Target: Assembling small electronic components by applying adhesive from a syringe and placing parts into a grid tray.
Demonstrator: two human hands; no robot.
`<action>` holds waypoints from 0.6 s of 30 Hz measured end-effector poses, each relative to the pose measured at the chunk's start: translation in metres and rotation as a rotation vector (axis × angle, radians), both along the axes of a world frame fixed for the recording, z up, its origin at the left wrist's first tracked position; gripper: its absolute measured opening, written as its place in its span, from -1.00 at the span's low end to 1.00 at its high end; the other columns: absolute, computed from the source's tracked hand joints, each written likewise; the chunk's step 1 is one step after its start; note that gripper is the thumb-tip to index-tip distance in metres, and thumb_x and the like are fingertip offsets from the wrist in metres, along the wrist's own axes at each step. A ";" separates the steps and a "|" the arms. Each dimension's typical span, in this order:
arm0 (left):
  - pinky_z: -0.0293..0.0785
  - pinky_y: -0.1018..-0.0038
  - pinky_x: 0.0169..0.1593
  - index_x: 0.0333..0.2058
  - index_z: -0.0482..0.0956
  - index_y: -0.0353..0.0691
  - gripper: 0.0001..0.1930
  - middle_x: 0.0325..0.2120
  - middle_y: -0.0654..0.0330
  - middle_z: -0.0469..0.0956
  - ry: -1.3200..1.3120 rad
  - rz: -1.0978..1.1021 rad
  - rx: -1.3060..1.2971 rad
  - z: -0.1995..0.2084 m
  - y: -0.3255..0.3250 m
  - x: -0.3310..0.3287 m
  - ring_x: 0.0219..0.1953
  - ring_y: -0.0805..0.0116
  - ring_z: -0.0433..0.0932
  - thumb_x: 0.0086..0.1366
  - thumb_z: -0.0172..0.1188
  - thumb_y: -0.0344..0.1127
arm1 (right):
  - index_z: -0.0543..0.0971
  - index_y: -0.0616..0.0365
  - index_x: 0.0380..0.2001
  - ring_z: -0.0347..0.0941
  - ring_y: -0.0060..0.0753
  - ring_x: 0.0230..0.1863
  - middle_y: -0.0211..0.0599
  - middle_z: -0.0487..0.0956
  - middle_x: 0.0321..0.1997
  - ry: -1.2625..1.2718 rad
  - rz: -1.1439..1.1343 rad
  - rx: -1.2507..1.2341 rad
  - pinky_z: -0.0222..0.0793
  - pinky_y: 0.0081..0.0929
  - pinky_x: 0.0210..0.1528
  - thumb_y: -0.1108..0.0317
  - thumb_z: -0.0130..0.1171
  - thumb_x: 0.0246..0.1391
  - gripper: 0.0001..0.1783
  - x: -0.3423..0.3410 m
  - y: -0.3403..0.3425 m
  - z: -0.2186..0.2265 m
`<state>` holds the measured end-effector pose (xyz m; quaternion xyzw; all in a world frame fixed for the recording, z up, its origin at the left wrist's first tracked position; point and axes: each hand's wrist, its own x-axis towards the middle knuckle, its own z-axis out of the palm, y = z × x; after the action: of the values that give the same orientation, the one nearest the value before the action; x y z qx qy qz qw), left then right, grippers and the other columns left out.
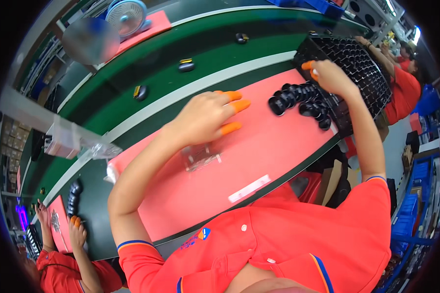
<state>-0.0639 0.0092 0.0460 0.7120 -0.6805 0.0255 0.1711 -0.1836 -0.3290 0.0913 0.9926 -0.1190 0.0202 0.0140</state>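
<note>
Orange finger covers are on both my hands. My left hand (205, 117) hovers over the pink mat (259, 141) with its fingers spread and nothing visible in them. Just below its wrist lies a clear, shallow tray (200, 158) with thin metal pieces, blurred. My right hand (329, 77) is at the near left edge of a black compartment tray (359, 63); its covered fingers point left, slightly apart, and I see nothing held. Between my hands, rows of round, glossy black parts (298, 95) lie on the mat beside the tray.
Beyond the mat runs a green conveyor belt (161, 49) carrying several dark rounded parts (186, 65) with yellow pieces. A blue fan (126, 18) stands past it. A metal post (34, 107) rises at left. Co-workers sit at left (78, 271) and far right (401, 88).
</note>
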 end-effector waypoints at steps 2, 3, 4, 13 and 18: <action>0.43 0.25 0.00 0.10 0.40 -0.24 -0.42 0.02 -0.06 0.45 0.006 -0.021 -0.025 -0.021 -0.052 -0.011 -0.07 -0.05 0.48 0.13 0.28 -0.16 | 0.60 0.13 -0.16 0.54 0.10 -0.23 0.13 0.59 -0.32 0.031 -0.014 -0.023 0.45 -0.09 -0.14 0.44 0.04 0.04 -0.72 -0.016 -0.010 -0.017; 0.41 0.23 0.02 0.09 0.39 -0.30 -0.38 0.00 -0.11 0.43 -0.013 0.060 -0.073 -0.033 -0.076 -0.020 -0.04 -0.08 0.46 0.10 0.29 -0.13 | 0.60 0.13 -0.16 0.55 0.09 -0.22 0.11 0.59 -0.32 0.027 -0.025 -0.035 0.45 -0.09 -0.15 0.45 0.05 0.03 -0.72 -0.021 -0.016 -0.026; 0.39 0.21 0.05 0.09 0.38 -0.37 -0.33 -0.01 -0.17 0.41 -0.032 0.141 -0.120 -0.044 -0.098 -0.030 0.00 -0.10 0.44 0.07 0.31 -0.10 | 0.59 0.13 -0.16 0.55 0.07 -0.22 0.09 0.60 -0.32 0.024 -0.036 -0.045 0.46 -0.09 -0.16 0.46 0.05 0.02 -0.72 -0.026 -0.024 -0.039; 0.06 0.01 0.26 0.24 0.06 -0.47 -0.13 0.17 -0.34 0.16 0.030 0.307 -0.205 -0.099 -0.183 -0.066 0.23 -0.26 0.16 0.04 0.29 -0.19 | 0.50 0.15 0.00 0.51 -0.24 -0.27 -0.26 0.57 -0.33 -0.095 0.070 -0.332 0.51 -0.37 -0.33 0.57 0.09 -0.10 -0.51 -0.043 -0.030 -0.087; 0.07 0.08 0.27 0.27 0.06 -0.42 -0.16 0.20 -0.30 0.14 0.156 0.348 -0.251 -0.102 -0.194 -0.059 0.25 -0.21 0.13 0.07 0.26 -0.27 | 0.46 0.16 0.05 0.51 -0.22 -0.23 -0.26 0.55 -0.33 -0.043 0.086 -0.319 0.51 -0.35 -0.31 0.57 0.08 -0.10 -0.48 -0.040 -0.025 -0.080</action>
<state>-0.1231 -0.1848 -0.0562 0.7917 -0.5237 0.0841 0.3033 -0.2234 -0.3538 0.0110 0.9813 -0.0721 0.0608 0.1679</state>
